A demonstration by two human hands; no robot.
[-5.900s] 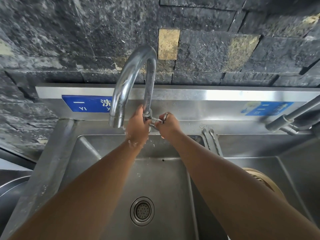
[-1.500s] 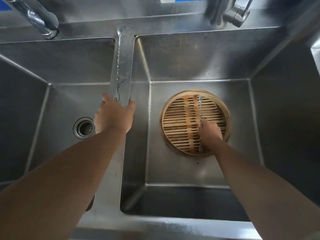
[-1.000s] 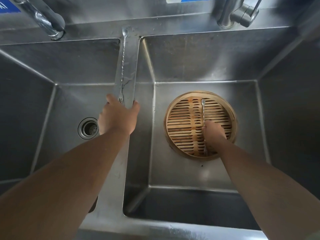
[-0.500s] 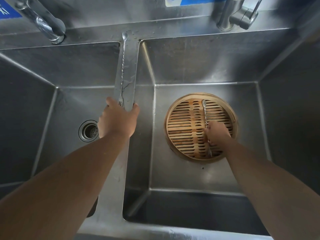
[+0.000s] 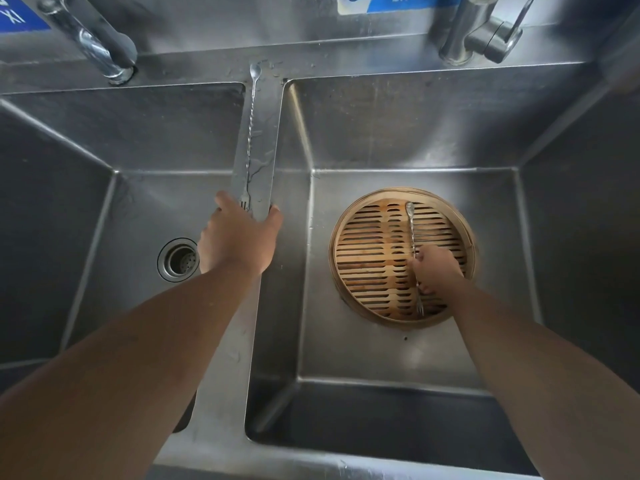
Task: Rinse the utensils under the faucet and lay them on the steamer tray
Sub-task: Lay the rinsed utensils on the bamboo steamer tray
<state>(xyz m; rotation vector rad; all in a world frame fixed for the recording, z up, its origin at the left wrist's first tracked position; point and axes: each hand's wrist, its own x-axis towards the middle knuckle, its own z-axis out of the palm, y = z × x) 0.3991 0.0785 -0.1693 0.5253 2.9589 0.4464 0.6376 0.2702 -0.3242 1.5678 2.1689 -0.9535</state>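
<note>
Here, right grip [image 5: 437, 271] clasps a stirrer [image 5: 411, 230] lying on the tray [image 5: 367, 258] at 3 o'clock; left grip [image 5: 239, 237] rests flat, unclenched, on the divider [image 5: 265, 133], touching a second stirrer [image 5: 250, 126] running toward 12

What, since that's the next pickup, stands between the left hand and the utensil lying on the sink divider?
Nothing visible. The left hand rests on the divider, with the forked end of the utensil right at its fingers and only bare wet steel around it.
</note>
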